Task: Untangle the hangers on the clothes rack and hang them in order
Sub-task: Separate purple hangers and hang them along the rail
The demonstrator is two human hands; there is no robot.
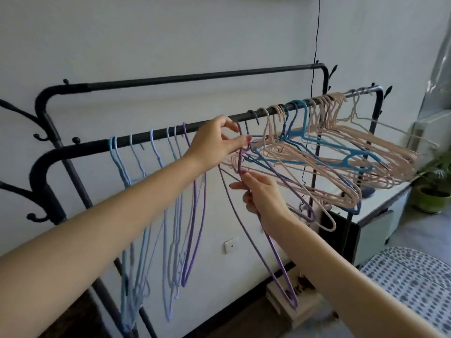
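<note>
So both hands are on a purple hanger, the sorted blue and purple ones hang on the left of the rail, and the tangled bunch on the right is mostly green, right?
Not quite: the head view shows the tangled bunch is mostly beige, with a few blue ones. The rest holds: left hand and right hand grip the purple hanger, and the sorted hangers hang left on the rail.

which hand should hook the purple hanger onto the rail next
Probably left: the left hand already pinches the purple hanger near its hook, right at the rail. The right hand grips lower down.
</note>
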